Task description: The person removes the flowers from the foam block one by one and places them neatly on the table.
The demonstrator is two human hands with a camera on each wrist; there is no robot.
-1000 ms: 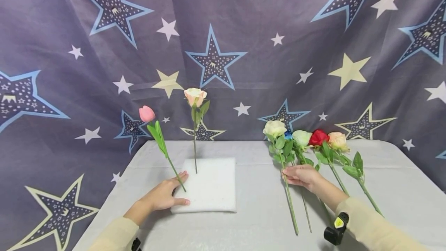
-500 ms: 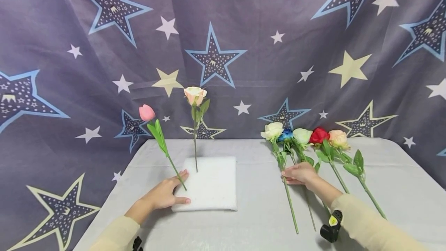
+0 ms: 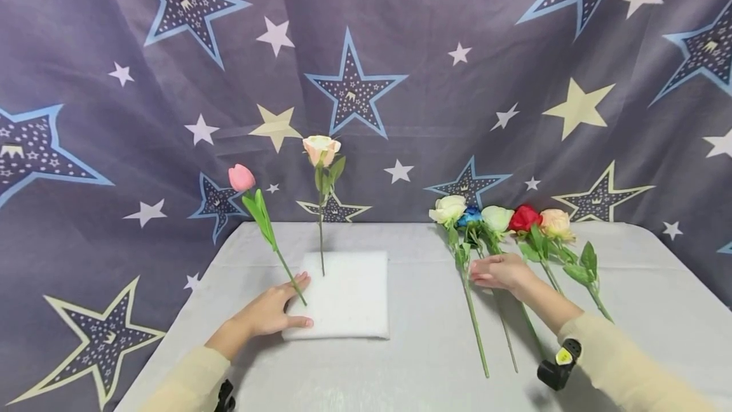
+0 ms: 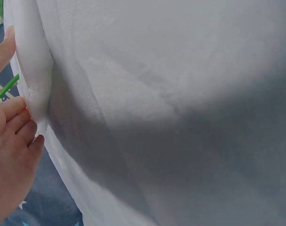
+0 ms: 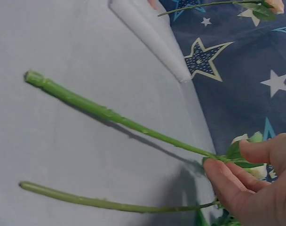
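Observation:
My left hand (image 3: 269, 313) rests on the left side of a white foam block (image 3: 349, 304), thumb and fingers spread apart. A pink tulip (image 3: 242, 178) leans left from the foam beside these fingers. Behind it, a pale pink rose (image 3: 321, 150) stands nearly upright in the foam. My right hand (image 3: 500, 272) is beside the stem of a white rose (image 3: 448, 210) lying on the table. In the right wrist view, the thumb is apart from the fingertips (image 5: 211, 165), which are near the stem and leaves; whether they touch is unclear.
Right of the white rose lie a blue flower (image 3: 469, 216), a pale green rose (image 3: 496, 218), a red rose (image 3: 523, 217) and a peach rose (image 3: 556, 224), stems toward me. A grey cloth covers the table (image 3: 423, 336); a star-patterned curtain (image 3: 423, 94) hangs behind.
The white rose's head has shifted slightly left and its stem lies apart from the blue flower's. My right hand has drawn slightly right of the stem. The left hand stays on the foam.

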